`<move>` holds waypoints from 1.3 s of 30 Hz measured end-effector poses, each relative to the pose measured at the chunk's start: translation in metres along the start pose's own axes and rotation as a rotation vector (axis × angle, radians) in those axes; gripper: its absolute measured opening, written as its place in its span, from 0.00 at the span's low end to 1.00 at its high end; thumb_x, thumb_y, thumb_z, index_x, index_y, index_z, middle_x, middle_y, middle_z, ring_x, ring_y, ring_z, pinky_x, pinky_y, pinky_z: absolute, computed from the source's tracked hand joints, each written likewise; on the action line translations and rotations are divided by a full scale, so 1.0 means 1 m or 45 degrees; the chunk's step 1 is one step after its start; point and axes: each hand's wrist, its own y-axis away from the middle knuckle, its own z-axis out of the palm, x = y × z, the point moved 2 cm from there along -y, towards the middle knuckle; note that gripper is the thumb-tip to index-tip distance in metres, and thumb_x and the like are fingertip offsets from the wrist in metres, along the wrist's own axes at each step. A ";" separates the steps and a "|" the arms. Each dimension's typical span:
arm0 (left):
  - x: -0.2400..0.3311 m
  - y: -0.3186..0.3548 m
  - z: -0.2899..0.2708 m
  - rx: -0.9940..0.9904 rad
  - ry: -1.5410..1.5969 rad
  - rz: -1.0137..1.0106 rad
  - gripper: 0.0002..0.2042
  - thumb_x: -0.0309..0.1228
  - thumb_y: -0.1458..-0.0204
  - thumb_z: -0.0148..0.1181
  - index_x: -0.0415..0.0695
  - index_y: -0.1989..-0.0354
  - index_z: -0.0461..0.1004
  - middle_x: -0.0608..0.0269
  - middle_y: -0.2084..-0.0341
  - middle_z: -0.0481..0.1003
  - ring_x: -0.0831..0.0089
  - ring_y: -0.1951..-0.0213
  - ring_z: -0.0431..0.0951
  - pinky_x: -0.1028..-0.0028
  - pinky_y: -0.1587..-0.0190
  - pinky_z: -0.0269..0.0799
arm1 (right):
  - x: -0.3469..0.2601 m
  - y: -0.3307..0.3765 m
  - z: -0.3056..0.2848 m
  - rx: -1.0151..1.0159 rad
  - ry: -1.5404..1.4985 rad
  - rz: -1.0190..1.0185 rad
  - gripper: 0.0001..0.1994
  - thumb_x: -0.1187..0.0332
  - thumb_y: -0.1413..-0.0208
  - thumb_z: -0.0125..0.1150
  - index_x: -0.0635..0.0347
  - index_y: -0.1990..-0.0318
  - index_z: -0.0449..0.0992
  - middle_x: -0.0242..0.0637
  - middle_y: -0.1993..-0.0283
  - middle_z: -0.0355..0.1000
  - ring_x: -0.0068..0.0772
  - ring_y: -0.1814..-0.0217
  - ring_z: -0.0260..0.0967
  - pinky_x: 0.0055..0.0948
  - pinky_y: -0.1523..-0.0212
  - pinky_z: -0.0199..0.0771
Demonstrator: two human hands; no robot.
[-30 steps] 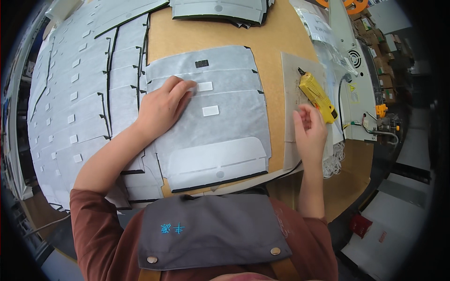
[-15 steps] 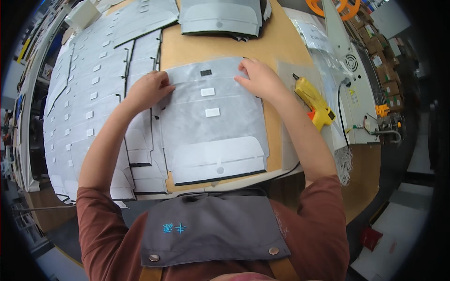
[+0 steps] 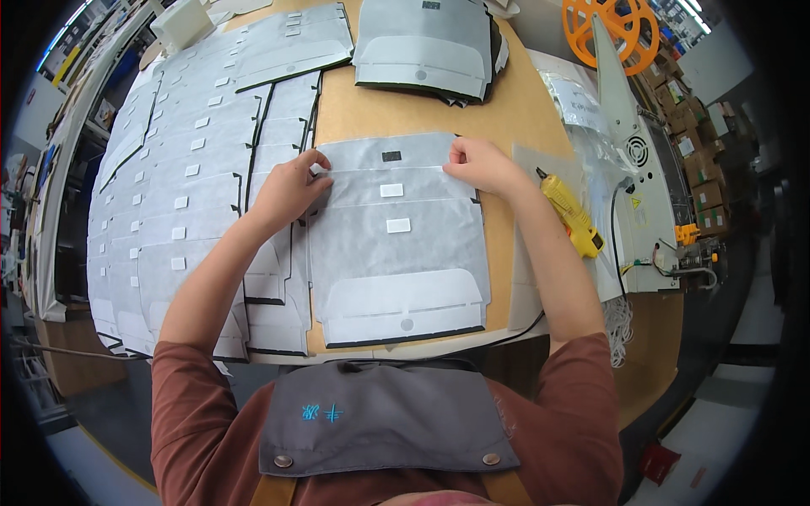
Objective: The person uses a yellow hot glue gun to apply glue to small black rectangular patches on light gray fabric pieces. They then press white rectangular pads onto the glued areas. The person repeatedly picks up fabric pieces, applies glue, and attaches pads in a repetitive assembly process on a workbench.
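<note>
A light grey fabric panel [image 3: 363,253] lies flat before me, with a dark patch [image 3: 391,156] near its far edge and two small white patches below it. Its near end has a white flap with a round mark and a black edge. My left hand [image 3: 294,192] is closed at the panel's upper left edge, thumb and fingers curled together. At the upper right edge, my right hand [image 3: 485,167] pinches the panel with bent fingers. A yellow glue gun [image 3: 572,216] lies to the right of my right forearm.
Overlapping grey panels [image 3: 160,228] with white patches cover the table's left side. A panel stack [image 3: 422,55] sits at the far middle. On the right are clear plastic bags [image 3: 574,105], an orange reel [image 3: 609,34], a pale machine [image 3: 645,202] and a black cable [image 3: 613,228].
My right hand's fingers have drawn together on the panel's edge. The whole view has shifted, so things sit lower and further right. My left hand stays at the left edge.
</note>
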 end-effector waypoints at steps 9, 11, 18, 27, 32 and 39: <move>0.002 0.002 -0.002 -0.028 0.031 -0.019 0.12 0.33 0.45 0.63 0.46 0.54 0.74 0.59 0.79 0.75 0.69 0.75 0.75 0.69 0.69 0.70 | 0.006 -0.005 0.010 -0.094 -0.209 0.008 0.16 0.62 0.52 0.68 0.61 0.60 0.73 0.38 0.64 0.73 0.32 0.61 0.71 0.31 0.60 0.72; -0.001 0.003 0.001 0.004 0.047 0.036 0.12 0.33 0.46 0.63 0.47 0.54 0.74 0.58 0.78 0.76 0.67 0.75 0.75 0.68 0.68 0.71 | 0.003 -0.002 0.012 -0.029 -0.025 0.010 0.17 0.62 0.52 0.68 0.61 0.58 0.73 0.39 0.63 0.74 0.36 0.59 0.72 0.33 0.59 0.73; 0.001 0.006 0.004 0.135 -0.214 0.147 0.15 0.35 0.44 0.60 0.47 0.51 0.70 0.52 0.68 0.79 0.53 0.65 0.80 0.59 0.62 0.74 | -0.013 0.032 0.001 0.429 0.316 0.018 0.21 0.58 0.49 0.67 0.58 0.51 0.72 0.40 0.58 0.74 0.42 0.55 0.73 0.36 0.55 0.72; 0.040 0.038 0.001 0.278 -0.121 0.361 0.06 0.30 0.39 0.55 0.43 0.57 0.72 0.53 0.68 0.78 0.55 0.66 0.80 0.61 0.64 0.74 | 0.049 0.218 -0.002 0.974 0.572 0.786 0.21 0.53 0.49 0.68 0.61 0.58 0.74 0.46 0.55 0.74 0.49 0.51 0.73 0.46 0.54 0.72; 0.089 0.066 0.038 -0.196 0.275 0.508 0.11 0.35 0.35 0.49 0.42 0.57 0.75 0.51 0.74 0.77 0.56 0.70 0.79 0.62 0.65 0.73 | 0.054 0.258 0.014 0.864 0.306 1.125 0.27 0.44 0.52 0.68 0.64 0.63 0.76 0.50 0.63 0.77 0.55 0.58 0.75 0.48 0.57 0.74; 0.145 0.110 0.088 -1.087 0.850 0.077 0.15 0.37 0.31 0.42 0.44 0.49 0.73 0.66 0.75 0.73 0.78 0.68 0.77 0.75 0.62 0.72 | 0.059 0.236 0.020 0.903 0.234 0.971 0.31 0.47 0.55 0.69 0.73 0.62 0.74 0.60 0.63 0.76 0.59 0.57 0.76 0.48 0.55 0.74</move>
